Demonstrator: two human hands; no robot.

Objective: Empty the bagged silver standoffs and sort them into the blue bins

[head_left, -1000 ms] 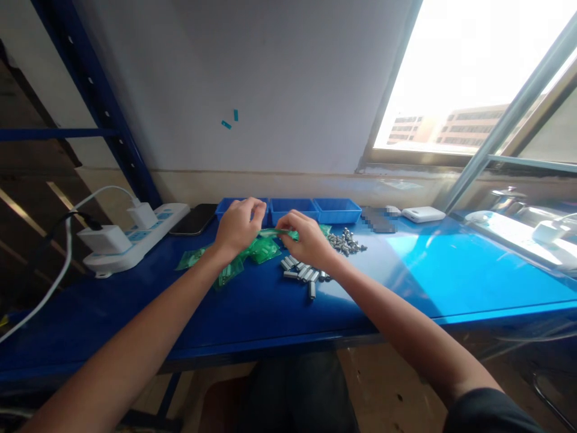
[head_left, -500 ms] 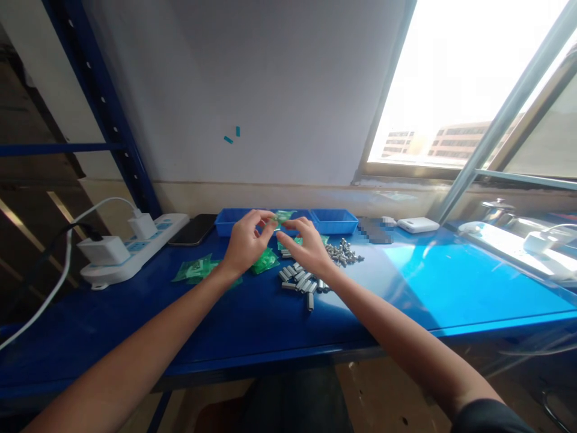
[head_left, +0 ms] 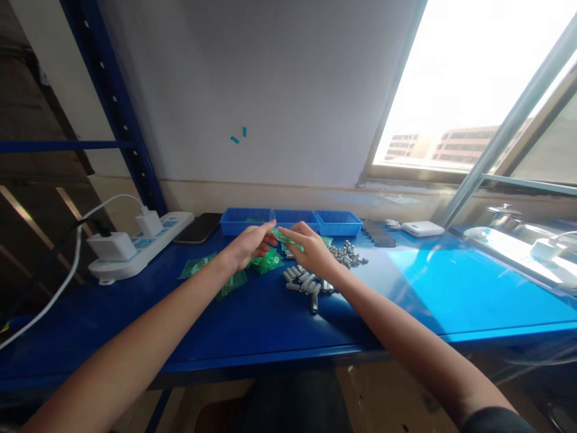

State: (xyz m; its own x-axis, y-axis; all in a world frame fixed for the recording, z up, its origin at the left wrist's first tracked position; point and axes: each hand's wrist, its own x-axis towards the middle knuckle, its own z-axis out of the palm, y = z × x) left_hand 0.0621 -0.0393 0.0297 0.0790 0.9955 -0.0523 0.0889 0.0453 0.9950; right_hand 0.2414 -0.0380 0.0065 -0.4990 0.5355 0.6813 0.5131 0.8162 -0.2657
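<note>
My left hand (head_left: 249, 245) reaches forward over the blue table (head_left: 252, 319) with its fingers stretched out flat, holding nothing that I can see. My right hand (head_left: 309, 249) is beside it and pinches a small green plastic bag (head_left: 285, 239) between thumb and fingers. More green bags (head_left: 265, 262) lie under and left of the hands. A pile of small grey metal cylinders (head_left: 306, 280) lies just below my right hand. Three blue trays (head_left: 293, 220) stand in a row right behind both hands.
A heap of small metal screws (head_left: 349, 254) lies right of the hands. A white power strip with plugged-in chargers (head_left: 135, 243) and a black phone (head_left: 198, 227) are at the back left. White boxes (head_left: 421, 228) sit by the window. A blue rack post (head_left: 121, 120) rises at the left.
Both hands have come down from in front of the trays. My left hand has let go of the green bag and opened flat; my right hand keeps the bag.
</note>
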